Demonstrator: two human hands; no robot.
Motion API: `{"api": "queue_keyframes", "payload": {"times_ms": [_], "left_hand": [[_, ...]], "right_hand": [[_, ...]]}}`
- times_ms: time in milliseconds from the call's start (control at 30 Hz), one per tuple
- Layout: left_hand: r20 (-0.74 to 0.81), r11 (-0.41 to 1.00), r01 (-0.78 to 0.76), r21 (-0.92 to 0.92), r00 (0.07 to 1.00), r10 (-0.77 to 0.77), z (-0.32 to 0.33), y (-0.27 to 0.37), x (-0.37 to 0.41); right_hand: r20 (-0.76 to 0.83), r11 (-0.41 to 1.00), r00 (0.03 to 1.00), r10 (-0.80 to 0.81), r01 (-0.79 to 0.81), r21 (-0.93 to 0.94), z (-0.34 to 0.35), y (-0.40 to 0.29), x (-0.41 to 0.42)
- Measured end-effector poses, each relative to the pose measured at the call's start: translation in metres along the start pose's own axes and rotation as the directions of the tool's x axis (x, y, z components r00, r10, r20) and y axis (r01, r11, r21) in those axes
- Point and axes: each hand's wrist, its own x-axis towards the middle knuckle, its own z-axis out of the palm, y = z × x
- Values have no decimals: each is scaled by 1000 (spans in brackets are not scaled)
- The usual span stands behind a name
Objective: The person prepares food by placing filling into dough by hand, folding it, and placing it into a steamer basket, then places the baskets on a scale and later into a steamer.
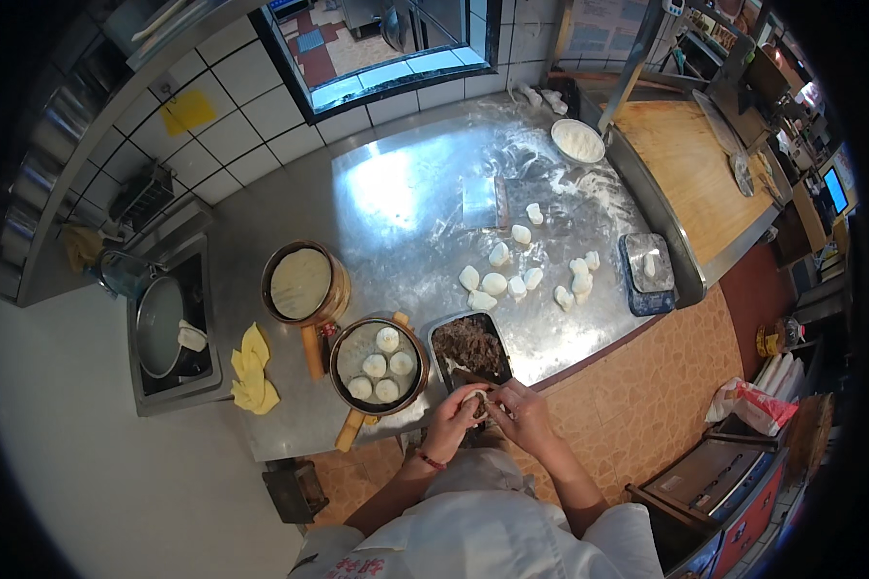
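Note:
My left hand (447, 428) cups a dough wrapper (476, 396) with dark filling in its middle. Against the wrapper's edge are the fingers of my right hand (527, 418), which also holds a thin brown filling stick (473, 377). Just beyond both hands is a metal tray (505, 326) of dark minced filling (467, 344). To its left stands a round steamer (423, 369) with a wooden handle, holding several shaped white buns (375, 365). Several dough pieces (494, 283) lie on the floured steel worktop (420, 253).
A second steamer (266, 289) with a pale liner stands behind left, near a yellow cloth (255, 373). Further left is a sink (213, 347) with a pan (161, 329). A dough scraper (481, 203), a flour bowl (578, 141) and a scale (646, 271) bearing dough are across the worktop.

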Motion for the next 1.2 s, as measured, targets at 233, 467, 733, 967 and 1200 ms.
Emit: {"api": "queue_keyframes", "payload": {"times_ms": [233,467,733,967,1200], "left_hand": [[-18,971,-49,235,998,54,-7,-10,3],[40,985,146,-89,989,-143,-10,0,3],[118,989,99,107,987,-112,-13,-2,3],[212,893,203,-401,969,-125,-4,10,5],[32,996,-6,-91,999,9,5,1,6]], "right_hand": [[56,996,996,-66,63,56,-1,3,0],[88,992,988,-126,126,5,-5,3,-3],[143,997,990,3,-14,70,-14,-9,4],[-24,947,974,225,-213,241,-3,6,-6],[-72,972,985,157,-141,189,2,-1,-1]]}}
